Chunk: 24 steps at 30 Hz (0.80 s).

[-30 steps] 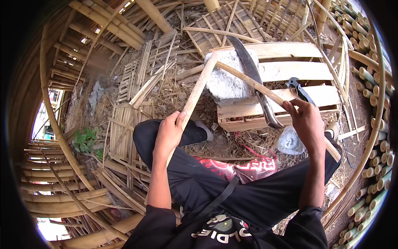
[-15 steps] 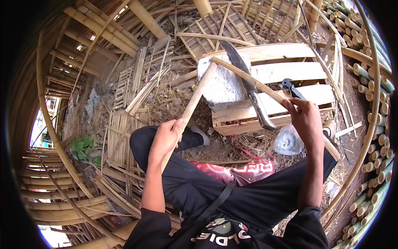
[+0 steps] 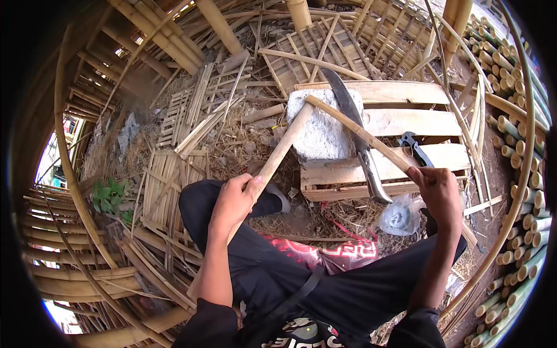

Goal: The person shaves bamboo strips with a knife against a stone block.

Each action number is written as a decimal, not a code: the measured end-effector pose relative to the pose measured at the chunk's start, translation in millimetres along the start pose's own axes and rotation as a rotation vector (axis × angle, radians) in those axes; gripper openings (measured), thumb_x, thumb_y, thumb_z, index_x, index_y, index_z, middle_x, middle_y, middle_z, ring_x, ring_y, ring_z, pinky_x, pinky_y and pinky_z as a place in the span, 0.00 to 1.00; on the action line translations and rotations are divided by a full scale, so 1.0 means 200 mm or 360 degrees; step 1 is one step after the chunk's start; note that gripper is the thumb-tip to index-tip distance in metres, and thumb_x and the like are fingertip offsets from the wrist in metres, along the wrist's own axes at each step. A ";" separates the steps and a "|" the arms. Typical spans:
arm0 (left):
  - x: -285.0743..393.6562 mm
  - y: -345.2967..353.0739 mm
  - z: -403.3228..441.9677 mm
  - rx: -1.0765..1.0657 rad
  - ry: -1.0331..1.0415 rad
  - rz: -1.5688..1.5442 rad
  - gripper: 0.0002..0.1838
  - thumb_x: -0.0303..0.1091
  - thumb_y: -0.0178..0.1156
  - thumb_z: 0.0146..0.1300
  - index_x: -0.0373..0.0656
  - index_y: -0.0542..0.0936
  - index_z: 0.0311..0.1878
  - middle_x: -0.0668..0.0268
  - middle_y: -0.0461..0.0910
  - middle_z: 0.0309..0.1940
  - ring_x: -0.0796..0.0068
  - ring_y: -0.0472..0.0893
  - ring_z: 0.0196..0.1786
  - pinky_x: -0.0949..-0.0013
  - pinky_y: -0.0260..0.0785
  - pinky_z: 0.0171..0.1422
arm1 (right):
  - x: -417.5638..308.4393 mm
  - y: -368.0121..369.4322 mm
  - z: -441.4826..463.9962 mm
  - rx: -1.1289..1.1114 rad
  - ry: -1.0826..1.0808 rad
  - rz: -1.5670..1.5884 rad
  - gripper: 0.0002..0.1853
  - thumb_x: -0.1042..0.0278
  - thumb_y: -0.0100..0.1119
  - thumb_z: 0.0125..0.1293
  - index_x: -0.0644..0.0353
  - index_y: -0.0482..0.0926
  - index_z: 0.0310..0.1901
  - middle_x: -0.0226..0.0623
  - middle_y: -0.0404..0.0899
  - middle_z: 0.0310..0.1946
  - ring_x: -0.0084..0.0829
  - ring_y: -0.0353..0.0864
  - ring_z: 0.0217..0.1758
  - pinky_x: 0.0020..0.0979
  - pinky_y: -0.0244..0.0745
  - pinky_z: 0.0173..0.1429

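Observation:
My left hand (image 3: 235, 202) is closed around a bamboo strip (image 3: 286, 145) that slants up to the white stone block (image 3: 320, 136). In my right hand (image 3: 439, 192), the fingers pinch another length of bamboo strip (image 3: 365, 134), whose lower end runs past the wrist. Both lengths meet in a point over the block's top left; I cannot tell whether they are joined. A machete (image 3: 348, 113) lies on the block beneath the right length, its handle (image 3: 374, 181) hanging over the front edge of the slatted wooden platform (image 3: 409, 123).
A pair of dark-handled pliers (image 3: 415, 148) rests on the platform. In front is a clear plastic bag (image 3: 400, 216) holding something coiled. Bamboo poles (image 3: 525, 226) are stacked at right, slat panels (image 3: 177, 180) lie at left, and a curved bamboo pole (image 3: 516, 191) arcs past my right side.
The view has shifted slightly, so the block and platform appear lower and farther right. My right hand sits a little lower on its strip's side of the view; both hands keep their grips.

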<state>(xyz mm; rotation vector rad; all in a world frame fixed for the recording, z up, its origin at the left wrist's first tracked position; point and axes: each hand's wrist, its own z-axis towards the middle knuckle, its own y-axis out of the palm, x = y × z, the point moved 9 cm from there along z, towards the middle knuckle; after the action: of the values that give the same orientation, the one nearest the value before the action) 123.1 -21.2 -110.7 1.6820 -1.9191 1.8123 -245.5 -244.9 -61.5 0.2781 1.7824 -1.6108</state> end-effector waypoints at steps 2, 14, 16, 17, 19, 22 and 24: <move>0.03 -0.02 0.01 0.0119 0.0163 0.0109 0.19 0.45 0.59 0.75 0.34 0.81 0.44 0.59 0.80 0.24 0.69 0.82 0.26 0.63 0.75 0.36 | 0.01 0.01 0.00 -0.0005 -0.0017 -0.0045 0.18 0.55 0.67 0.70 0.66 0.87 0.39 0.47 0.60 0.16 0.32 0.54 0.20 0.39 0.59 0.26; 0.65 0.07 0.17 0.0193 0.0592 0.0544 0.34 0.50 0.63 0.70 0.33 0.71 0.70 0.50 0.74 0.67 0.49 0.75 0.69 0.55 0.67 0.73 | 0.06 0.03 0.03 -0.0151 0.0158 -0.0032 0.19 0.53 0.68 0.69 0.65 0.88 0.43 0.43 0.68 0.14 0.26 0.62 0.19 0.37 0.65 0.27; 0.68 0.14 0.26 0.0085 0.0568 0.0532 0.37 0.48 0.62 0.71 0.33 0.66 0.74 0.51 0.68 0.74 0.51 0.70 0.73 0.55 0.64 0.75 | 0.06 0.02 0.02 -0.0138 0.0169 -0.0045 0.18 0.53 0.69 0.69 0.64 0.88 0.43 0.42 0.68 0.14 0.25 0.61 0.19 0.37 0.64 0.27; 0.68 0.19 0.33 0.0267 0.0756 0.0702 0.38 0.48 0.62 0.71 0.34 0.63 0.76 0.53 0.64 0.76 0.53 0.67 0.76 0.55 0.63 0.77 | 0.06 0.01 0.02 -0.0113 0.0169 -0.0034 0.18 0.53 0.69 0.69 0.64 0.88 0.44 0.43 0.68 0.15 0.25 0.61 0.19 0.37 0.65 0.27; 0.71 0.25 0.39 0.0426 0.0951 0.0881 0.38 0.44 0.59 0.73 0.37 0.58 0.79 0.56 0.56 0.81 0.56 0.60 0.80 0.54 0.57 0.81 | 0.03 -0.02 0.00 -0.0107 0.0176 -0.0036 0.18 0.53 0.69 0.69 0.62 0.88 0.46 0.43 0.69 0.16 0.24 0.62 0.21 0.37 0.65 0.28; 0.65 0.34 0.44 0.0400 0.1021 0.0677 0.34 0.39 0.55 0.76 0.37 0.58 0.79 0.57 0.56 0.81 0.55 0.59 0.81 0.54 0.57 0.81 | 0.03 -0.01 -0.03 -0.0139 0.0169 0.0028 0.18 0.55 0.69 0.70 0.66 0.89 0.45 0.27 0.65 0.14 0.14 0.59 0.21 0.29 0.59 0.24; 0.60 0.38 0.45 0.0383 0.0976 0.0686 0.31 0.35 0.50 0.78 0.38 0.58 0.80 0.57 0.56 0.81 0.54 0.59 0.81 0.55 0.57 0.81 | 0.02 0.00 -0.04 -0.0150 0.0184 0.0035 0.17 0.55 0.68 0.70 0.63 0.88 0.46 0.44 0.67 0.16 0.22 0.59 0.21 0.36 0.62 0.27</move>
<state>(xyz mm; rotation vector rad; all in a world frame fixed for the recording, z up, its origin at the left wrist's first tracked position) 78.1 -182.8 -118.4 0.6117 -1.9098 2.4078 -251.2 -239.5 -64.6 0.3519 1.9297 -1.5176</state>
